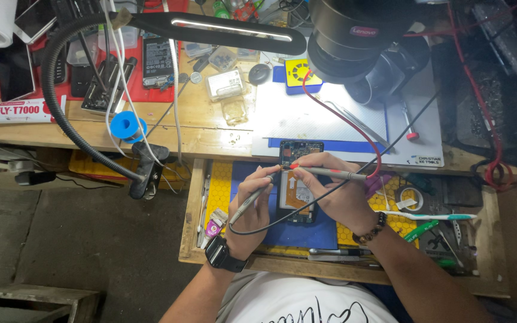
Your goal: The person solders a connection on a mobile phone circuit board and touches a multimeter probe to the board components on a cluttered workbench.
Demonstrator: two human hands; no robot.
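Observation:
An opened smartphone (297, 179) with its back off lies upright over the open drawer, its top end touching the bench edge. My right hand (336, 191) grips a grey test probe with a red tip (321, 171), the tip touching the phone's upper left area, a red lead running up from it. My left hand (252, 200), with a black wristwatch, holds a second grey probe (251, 197) with a black lead, its tip at the phone's left edge. A beaded bracelet sits on my right wrist.
The wooden drawer (194, 197) holds a blue mat, yellow honeycomb mat, tape roll (409, 194), tweezers and green tools. On the bench: a white work mat (324, 128), a microscope head (354, 42), a gooseneck lamp (228, 27), a glue tube (16, 110), a blue solder spool (127, 125).

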